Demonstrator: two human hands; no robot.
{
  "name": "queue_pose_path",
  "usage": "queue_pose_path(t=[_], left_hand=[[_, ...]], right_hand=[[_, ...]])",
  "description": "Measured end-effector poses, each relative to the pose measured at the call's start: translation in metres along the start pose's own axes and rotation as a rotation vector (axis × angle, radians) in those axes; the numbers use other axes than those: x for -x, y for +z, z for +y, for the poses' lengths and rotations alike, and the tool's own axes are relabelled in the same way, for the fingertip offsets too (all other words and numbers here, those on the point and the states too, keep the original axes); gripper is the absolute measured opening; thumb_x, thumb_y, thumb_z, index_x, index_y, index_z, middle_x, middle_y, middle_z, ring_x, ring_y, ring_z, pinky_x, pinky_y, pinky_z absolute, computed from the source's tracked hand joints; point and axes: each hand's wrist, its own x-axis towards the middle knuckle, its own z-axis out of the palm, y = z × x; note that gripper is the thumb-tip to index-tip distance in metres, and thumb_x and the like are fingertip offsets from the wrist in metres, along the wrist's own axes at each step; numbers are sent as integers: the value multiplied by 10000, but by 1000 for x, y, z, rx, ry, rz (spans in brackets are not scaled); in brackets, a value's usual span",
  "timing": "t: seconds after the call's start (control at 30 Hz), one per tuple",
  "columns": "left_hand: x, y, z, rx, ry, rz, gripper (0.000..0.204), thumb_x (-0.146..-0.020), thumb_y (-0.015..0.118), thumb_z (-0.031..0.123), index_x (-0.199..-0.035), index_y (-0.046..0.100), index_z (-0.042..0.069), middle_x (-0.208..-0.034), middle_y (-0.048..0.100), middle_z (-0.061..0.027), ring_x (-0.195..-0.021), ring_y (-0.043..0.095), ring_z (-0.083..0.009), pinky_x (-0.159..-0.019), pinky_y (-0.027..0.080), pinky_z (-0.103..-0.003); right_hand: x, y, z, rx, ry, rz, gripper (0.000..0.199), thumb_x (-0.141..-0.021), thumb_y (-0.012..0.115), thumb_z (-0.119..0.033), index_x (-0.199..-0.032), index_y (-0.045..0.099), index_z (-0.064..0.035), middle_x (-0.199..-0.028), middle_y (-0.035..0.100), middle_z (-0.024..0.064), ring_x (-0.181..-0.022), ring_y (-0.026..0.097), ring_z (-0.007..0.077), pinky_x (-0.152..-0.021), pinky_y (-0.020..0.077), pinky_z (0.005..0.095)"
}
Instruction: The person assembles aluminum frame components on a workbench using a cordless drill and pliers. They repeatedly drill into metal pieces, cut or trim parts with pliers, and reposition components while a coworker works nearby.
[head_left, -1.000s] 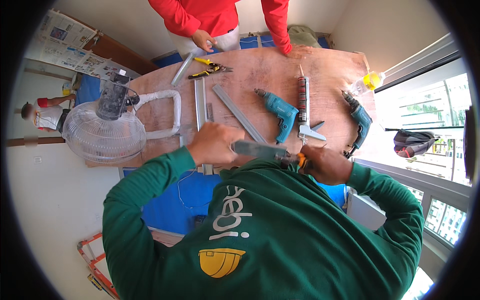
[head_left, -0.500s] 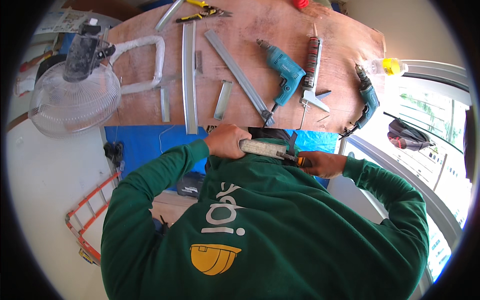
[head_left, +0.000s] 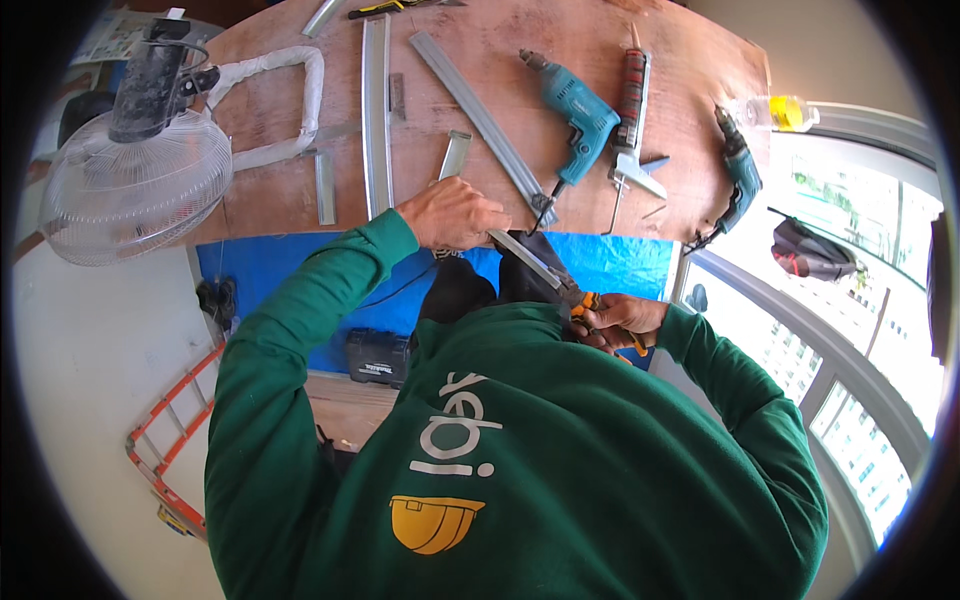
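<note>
My left hand [head_left: 455, 212] grips the upper end of a short grey metal strip [head_left: 528, 262] just off the near edge of the plywood table [head_left: 280, 190]. The strip slants down to the right, toward my right hand [head_left: 622, 322]. That hand is closed on orange-handled snips [head_left: 590, 305], which meet the strip's lower end. Both hands are held close above my green sweatshirt.
On the table lie long metal channels [head_left: 376, 110], a blue drill [head_left: 577, 105], a caulking gun [head_left: 630, 105], a second drill [head_left: 740, 170], a white padded frame [head_left: 285, 95] and a fan [head_left: 135, 185]. Below are a blue tarp [head_left: 290, 275], a black tool case [head_left: 377, 356] and an orange ladder [head_left: 165, 450].
The view has tipped down, and the person in red at the far side has left it. My hands have come off the table edge toward my chest, with the strip now slanted.
</note>
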Motion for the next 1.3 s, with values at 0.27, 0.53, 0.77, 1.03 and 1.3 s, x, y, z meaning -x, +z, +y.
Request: queue_pose_path(t=[0.27, 0.53, 0.77, 1.03, 1.3], left_hand=[[23, 1, 18, 53, 120, 10, 448, -872, 782, 480, -1061, 712, 80, -949, 644, -78, -966, 697, -295, -888, 545, -506], [38, -5, 57, -70, 113, 211, 769, -829, 705, 788, -1070, 715, 59, -1039, 664, -103, -1018, 650, -337, -1024, 479, -503], [62, -30, 76, -200, 99, 238, 737, -787, 747, 782, -1035, 705, 89, -972, 638, -68, -986, 646, -304, -956, 465, -482], [73, -57, 69, -156, 59, -120, 511, -873, 811, 539, -1056, 672, 82, -932, 669, -121, -898, 703, -348, -810, 529, -500], [77, -21, 62, 276, -484, -147, 478, -1091, 606, 458, -1234, 654, 4, -1074, 714, -317, -1080, 656, -540, -897, 541, -562]], right_hand=[[-21, 62, 55, 267, -91, 294, 405, -1084, 666, -457, -963, 658, -71, -821, 639, 15, -711, 613, 109, -609, 474, 278], [-48, 136, 88, 510, -231, 581, 461, -1085, 656, -447, -979, 703, -1, -840, 647, 26, -755, 603, 122, -673, 507, 325], [-78, 166, 105, 704, -402, 755, 501, -1062, 670, -418, -1134, 649, 78, -920, 707, 163, -858, 702, 261, -809, 556, 442], [-68, 133, 111, 519, -217, 502, 424, -1058, 684, -426, -1129, 654, -9, -886, 667, 54, -774, 640, 126, -629, 556, 316], [-67, 101, 90, 941, -441, 1113, 443, -1010, 715, -349, -1222, 642, 32, -1003, 727, 232, -948, 733, 369, -824, 569, 480]])
